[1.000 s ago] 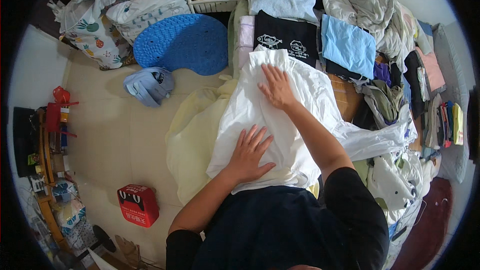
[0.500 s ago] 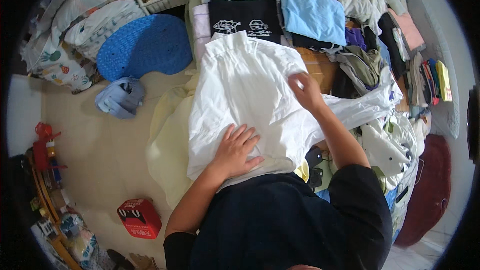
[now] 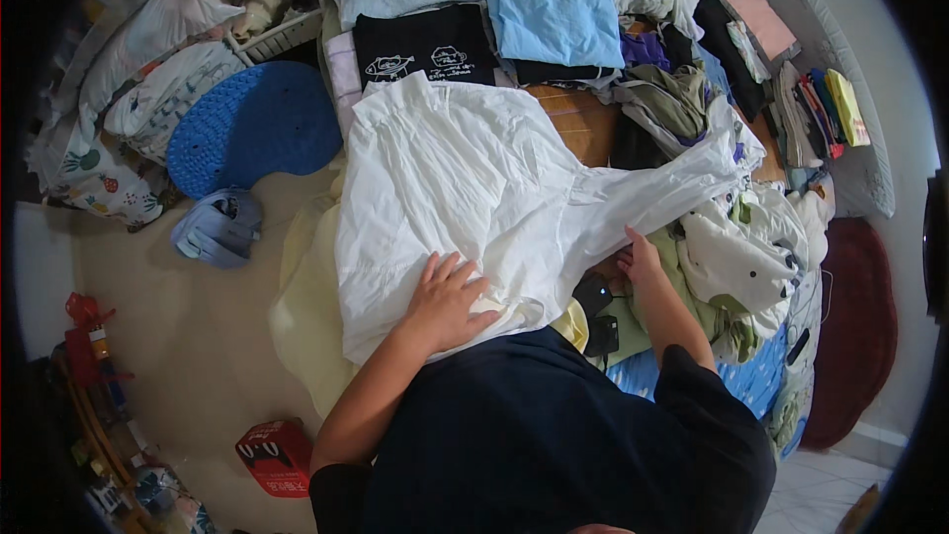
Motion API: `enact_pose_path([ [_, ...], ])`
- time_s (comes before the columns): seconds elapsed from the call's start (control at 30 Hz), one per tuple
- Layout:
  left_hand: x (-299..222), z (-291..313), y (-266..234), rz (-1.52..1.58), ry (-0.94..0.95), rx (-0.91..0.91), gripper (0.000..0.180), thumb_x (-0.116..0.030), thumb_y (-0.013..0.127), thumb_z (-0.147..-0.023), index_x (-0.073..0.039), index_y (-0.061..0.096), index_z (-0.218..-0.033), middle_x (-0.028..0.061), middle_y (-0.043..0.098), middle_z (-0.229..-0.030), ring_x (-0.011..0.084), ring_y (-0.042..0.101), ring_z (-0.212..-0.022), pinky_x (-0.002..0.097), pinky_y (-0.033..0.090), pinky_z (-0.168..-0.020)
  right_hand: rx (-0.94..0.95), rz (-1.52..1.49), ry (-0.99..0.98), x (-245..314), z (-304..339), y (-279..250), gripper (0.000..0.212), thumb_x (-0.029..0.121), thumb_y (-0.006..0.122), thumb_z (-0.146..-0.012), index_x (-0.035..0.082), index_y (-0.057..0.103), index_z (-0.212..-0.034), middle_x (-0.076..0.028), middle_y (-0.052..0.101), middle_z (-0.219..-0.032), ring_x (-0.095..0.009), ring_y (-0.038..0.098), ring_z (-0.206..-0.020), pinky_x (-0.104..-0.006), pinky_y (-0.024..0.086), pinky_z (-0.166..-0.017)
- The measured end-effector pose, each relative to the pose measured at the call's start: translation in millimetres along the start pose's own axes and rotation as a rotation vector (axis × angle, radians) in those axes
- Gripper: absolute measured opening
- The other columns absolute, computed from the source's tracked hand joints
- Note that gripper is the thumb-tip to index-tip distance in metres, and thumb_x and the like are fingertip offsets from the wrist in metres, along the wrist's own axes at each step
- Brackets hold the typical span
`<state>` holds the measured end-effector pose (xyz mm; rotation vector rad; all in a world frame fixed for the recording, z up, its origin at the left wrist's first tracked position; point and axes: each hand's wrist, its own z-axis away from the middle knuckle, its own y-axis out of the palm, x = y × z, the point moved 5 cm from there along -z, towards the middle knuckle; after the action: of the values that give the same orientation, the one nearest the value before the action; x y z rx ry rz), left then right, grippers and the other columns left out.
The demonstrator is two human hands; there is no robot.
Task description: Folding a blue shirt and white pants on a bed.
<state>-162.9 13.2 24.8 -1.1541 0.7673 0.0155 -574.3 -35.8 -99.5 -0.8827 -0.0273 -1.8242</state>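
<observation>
A white long-sleeved shirt point(image 3: 445, 178) lies spread in front of me, its collar end away from me and one sleeve point(image 3: 662, 183) stretched out to the right. My left hand point(image 3: 445, 302) rests flat on the lower part of the shirt, fingers spread. At the lower edge of that sleeve is my right hand point(image 3: 641, 259), with its fingers parted and one fingertip over the cloth. I see no cloth pinched between them. Pale yellow fabric point(image 3: 301, 326) shows under the shirt on the left.
Beyond the shirt lie a folded black printed garment point(image 3: 425, 44) and a light blue one point(image 3: 554, 25). Rumpled clothes point(image 3: 672, 104) and a white patterned cloth point(image 3: 736, 247) are at right. Black devices point(image 3: 598, 311) sit near my body. At left are a blue mat point(image 3: 252, 129) and a red box point(image 3: 275, 457).
My right hand has moved off the shirt's body, down and right to the sleeve's lower edge. The left hand stays flat on the shirt. The whole view has shifted slightly.
</observation>
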Motion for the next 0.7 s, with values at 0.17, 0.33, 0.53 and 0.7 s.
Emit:
enact_pose_path([
  [0.17, -44, -23, 12, 0.012, 0.178, -0.132, 0.057, -0.054, 0.055, -0.086, -0.013, 0.058, -0.126, 0.0145, 0.050, -0.135, 0.0337, 0.035, -0.134, 0.0512, 0.017, -0.113, 0.303, -0.349, -0.082, 12, -10, 17, 0.028, 0.017, 0.064, -0.086, 0.006, 0.059, -0.111, -0.008, 0.063, -0.103, -0.022, 0.061, -0.084, -0.0352, 0.050, -0.069],
  [0.33, -70, -26, 61, 0.035, 0.265, 0.529, 0.057, -0.059, 0.041, -0.093, -0.014, 0.057, -0.123, 0.0069, 0.057, -0.126, 0.0283, 0.045, -0.126, 0.0517, 0.028, -0.106, 0.297, -0.256, -0.528, 85, 16, -8, 0.023, 0.010, 0.061, -0.087, 0.003, 0.059, -0.109, -0.007, 0.064, -0.098, -0.019, 0.062, -0.086, -0.0310, 0.050, -0.071],
  [0.53, -82, -23, 48, 0.174, 0.309, 0.542, 0.052, -0.054, 0.038, -0.096, -0.014, 0.057, -0.123, 0.0093, 0.056, -0.125, 0.0265, 0.046, -0.125, 0.0542, 0.026, -0.108, 0.310, 0.000, -0.991, 185, 126, 28, 0.021, 0.014, 0.063, -0.087, 0.000, 0.060, -0.103, -0.003, 0.064, -0.089, -0.012, 0.059, -0.074, -0.0268, 0.047, -0.062],
  [0.7, -109, -6, 17, 0.756, 0.308, 0.781, 0.055, -0.051, 0.037, -0.098, -0.014, 0.048, -0.137, 0.0131, 0.051, -0.135, 0.0298, 0.044, -0.128, 0.0425, 0.030, -0.109, 0.159, 0.779, -1.514, 188, 248, 159, 0.020, 0.018, 0.063, -0.088, 0.001, 0.055, -0.088, -0.011, 0.059, -0.064, -0.020, 0.058, -0.056, -0.0358, 0.044, -0.050],
])
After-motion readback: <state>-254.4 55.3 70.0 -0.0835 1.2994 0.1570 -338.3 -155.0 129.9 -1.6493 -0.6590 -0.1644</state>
